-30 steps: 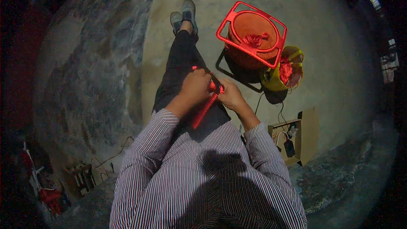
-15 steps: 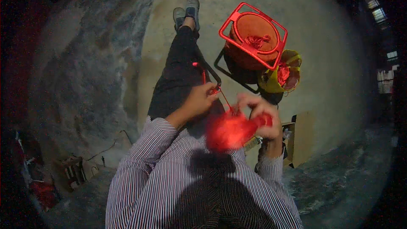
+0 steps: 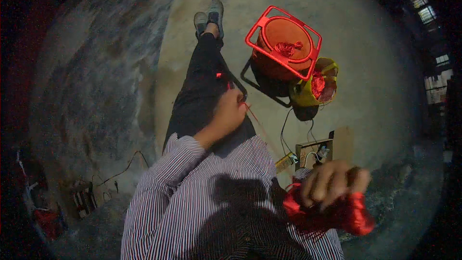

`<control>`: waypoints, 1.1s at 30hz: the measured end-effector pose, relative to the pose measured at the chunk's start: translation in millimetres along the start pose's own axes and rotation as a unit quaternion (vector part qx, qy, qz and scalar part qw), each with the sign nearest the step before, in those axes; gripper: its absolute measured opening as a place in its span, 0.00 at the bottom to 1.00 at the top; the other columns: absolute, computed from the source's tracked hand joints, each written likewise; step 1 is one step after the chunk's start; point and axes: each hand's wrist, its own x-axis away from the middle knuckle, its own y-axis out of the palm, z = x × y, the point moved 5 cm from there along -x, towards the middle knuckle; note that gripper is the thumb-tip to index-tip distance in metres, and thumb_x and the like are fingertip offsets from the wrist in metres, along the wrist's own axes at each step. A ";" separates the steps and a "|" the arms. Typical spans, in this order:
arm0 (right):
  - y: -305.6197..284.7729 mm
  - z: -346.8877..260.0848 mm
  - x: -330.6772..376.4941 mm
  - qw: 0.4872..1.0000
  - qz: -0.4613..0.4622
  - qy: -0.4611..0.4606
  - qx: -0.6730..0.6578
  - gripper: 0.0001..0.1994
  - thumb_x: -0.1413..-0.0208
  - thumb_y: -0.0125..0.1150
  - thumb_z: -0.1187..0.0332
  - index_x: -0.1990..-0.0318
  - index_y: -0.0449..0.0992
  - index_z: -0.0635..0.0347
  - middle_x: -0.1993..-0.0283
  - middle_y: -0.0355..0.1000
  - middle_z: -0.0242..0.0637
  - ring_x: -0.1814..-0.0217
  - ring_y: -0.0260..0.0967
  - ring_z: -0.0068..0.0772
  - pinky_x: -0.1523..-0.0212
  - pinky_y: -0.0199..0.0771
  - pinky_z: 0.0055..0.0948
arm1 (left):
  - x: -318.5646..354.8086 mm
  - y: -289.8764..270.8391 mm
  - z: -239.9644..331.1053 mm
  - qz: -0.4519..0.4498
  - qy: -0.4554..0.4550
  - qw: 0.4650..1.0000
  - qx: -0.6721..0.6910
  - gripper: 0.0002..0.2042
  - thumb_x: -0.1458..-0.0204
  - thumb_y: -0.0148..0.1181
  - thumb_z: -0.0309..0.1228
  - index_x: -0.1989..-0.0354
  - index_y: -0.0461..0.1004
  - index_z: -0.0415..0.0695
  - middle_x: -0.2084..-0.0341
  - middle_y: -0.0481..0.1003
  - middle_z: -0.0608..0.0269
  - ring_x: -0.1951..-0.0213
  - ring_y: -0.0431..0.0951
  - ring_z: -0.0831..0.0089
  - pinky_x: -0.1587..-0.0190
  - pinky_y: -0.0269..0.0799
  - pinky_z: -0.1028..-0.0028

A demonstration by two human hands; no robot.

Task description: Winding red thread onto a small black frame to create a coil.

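Note:
My left hand (image 3: 230,110) is closed above my thigh, pinching a thin red thread (image 3: 260,126) beside the end of a black bent rod (image 3: 236,83). Its fingertips are partly hidden. From there the thread slants down toward my right hand (image 3: 334,183), which is wrapped round a glossy red skein of thread (image 3: 357,215) at the lower right, near my striped sleeve. The right fingers are slightly blurred. A small red bit (image 3: 219,75) shows on the dark trouser leg beyond my left hand.
Ahead to the right stands an orange drum-shaped thing (image 3: 269,62) with a red frame (image 3: 314,60) on top, a small red thread bundle (image 3: 287,49) lying on it. Beside it a yellow bag (image 3: 299,94) holds more red thread. Nearer are an open box (image 3: 313,144), cables and a yellow object (image 3: 285,162).
My right hand has swung down and to the right with the red skein, away from my left hand. The thread between them is longer. My left hand has stayed nearly in place.

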 end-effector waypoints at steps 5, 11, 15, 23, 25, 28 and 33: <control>-57.5 -11.9 52.2 0.731 0.347 0.147 0.569 0.14 0.58 0.65 0.65 0.65 0.71 0.61 0.69 0.70 0.45 0.72 0.66 0.38 0.67 0.69 0.33 | -29.0 -20.3 -21.5 -0.028 -0.156 0.935 0.316 0.10 0.43 0.50 0.35 0.67 0.70 0.41 0.82 0.69 0.65 0.79 0.70 0.75 0.76 0.65 0.75; -191.3 93.5 94.7 0.561 0.063 0.333 0.755 0.13 0.58 0.63 0.78 0.61 0.73 0.61 0.67 0.69 0.33 0.66 0.68 0.24 0.68 0.68 0.27 | -36.3 16.9 -90.2 -0.172 -0.073 0.980 0.074 0.23 0.40 0.40 0.48 0.69 0.74 0.41 0.84 0.71 0.62 0.81 0.70 0.73 0.78 0.63 0.72; -228.1 141.1 130.3 0.682 0.297 0.428 0.513 0.15 0.59 0.64 0.72 0.61 0.73 0.59 0.64 0.71 0.38 0.59 0.71 0.35 0.59 0.69 0.32 | -34.2 16.7 -55.0 -0.134 -0.130 0.980 0.062 0.23 0.41 0.42 0.47 0.67 0.74 0.37 0.76 0.75 0.51 0.73 0.74 0.62 0.67 0.68 0.65; -157.5 113.9 63.8 0.680 0.167 0.168 0.694 0.21 0.52 0.61 0.69 0.50 0.64 0.63 0.50 0.65 0.44 0.48 0.66 0.40 0.45 0.64 0.33 | -43.7 -37.5 26.7 0.037 0.209 0.977 -0.035 0.17 0.43 0.47 0.42 0.78 0.65 0.43 0.87 0.63 0.67 0.80 0.68 0.73 0.77 0.61 0.72; -158.6 98.6 69.0 0.772 0.303 0.176 0.530 0.20 0.48 0.58 0.66 0.49 0.64 0.62 0.51 0.66 0.42 0.49 0.66 0.39 0.45 0.63 0.34 | -50.8 -42.0 31.6 -0.082 -0.035 0.969 0.229 0.16 0.43 0.48 0.42 0.77 0.65 0.45 0.85 0.64 0.68 0.80 0.67 0.76 0.77 0.61 0.75; -163.0 58.2 96.2 0.840 0.528 0.075 0.101 0.17 0.39 0.47 0.58 0.51 0.65 0.61 0.66 0.67 0.37 0.64 0.67 0.33 0.52 0.67 0.33 | -36.5 -10.5 -10.2 -0.147 -0.309 0.817 0.464 0.13 0.45 0.51 0.41 0.78 0.66 0.48 0.82 0.67 0.70 0.80 0.65 0.81 0.76 0.59 0.81; -184.5 -70.9 167.4 0.879 0.476 -0.014 0.014 0.12 0.40 0.44 0.58 0.59 0.68 0.55 0.77 0.62 0.29 0.78 0.59 0.27 0.72 0.66 0.31 | -38.7 13.8 -38.0 -0.134 0.065 0.984 0.102 0.12 0.46 0.52 0.38 0.77 0.68 0.45 0.82 0.68 0.66 0.82 0.68 0.73 0.75 0.65 0.77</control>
